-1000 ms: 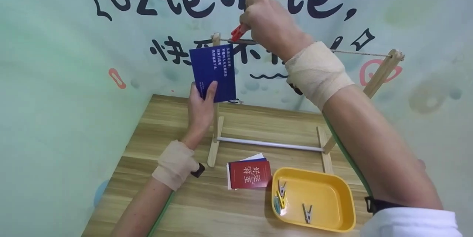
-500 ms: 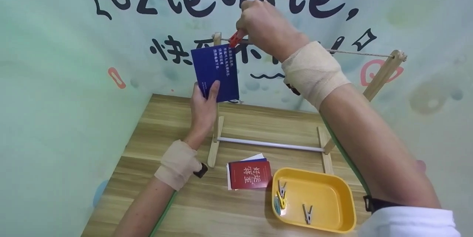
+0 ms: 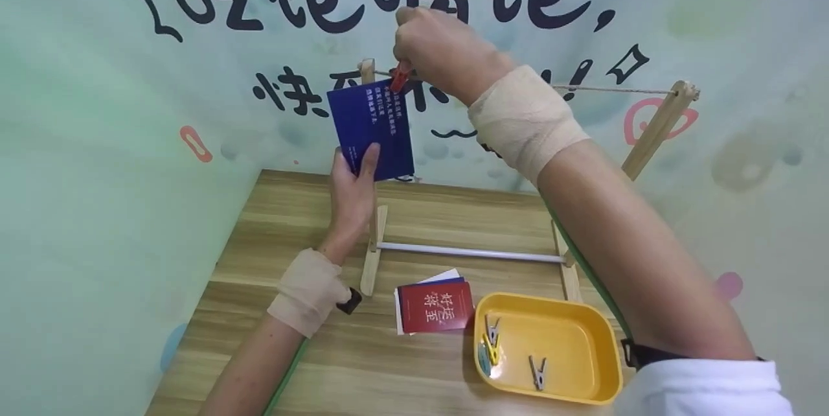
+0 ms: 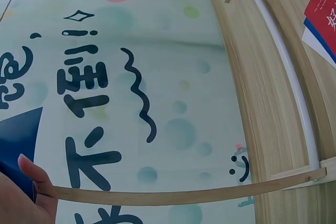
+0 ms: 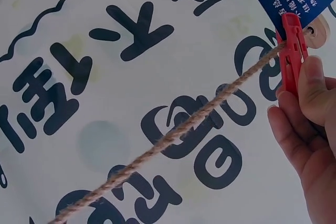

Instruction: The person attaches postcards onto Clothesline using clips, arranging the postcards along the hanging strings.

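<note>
My left hand (image 3: 353, 199) pinches the lower part of a dark blue card (image 3: 375, 124) printed with white characters, thumb in front and fingers behind. Up at the twine (image 5: 173, 135), my right hand (image 3: 447, 46) pinches a red clothespin (image 5: 293, 51) between thumb and fingers. In the right wrist view the clothespin's tip lies over the card's edge and across the twine, close to the post's end. Whether its jaws have closed on both is hard to tell. The left wrist view shows only a corner of the card (image 4: 21, 140) beside my thumb.
The twine runs between two wooden posts (image 3: 657, 127) of a stand with a white lower bar (image 3: 469, 252). A stack of cards, red one (image 3: 437, 308) on top, lies on the wooden table beside a yellow tray (image 3: 612, 364) holding several clothespins (image 3: 537, 372).
My right hand has come down and left, bringing the red clothespin from above the card onto its upper right edge at the twine. The left hand keeps holding the card, nearly still.
</note>
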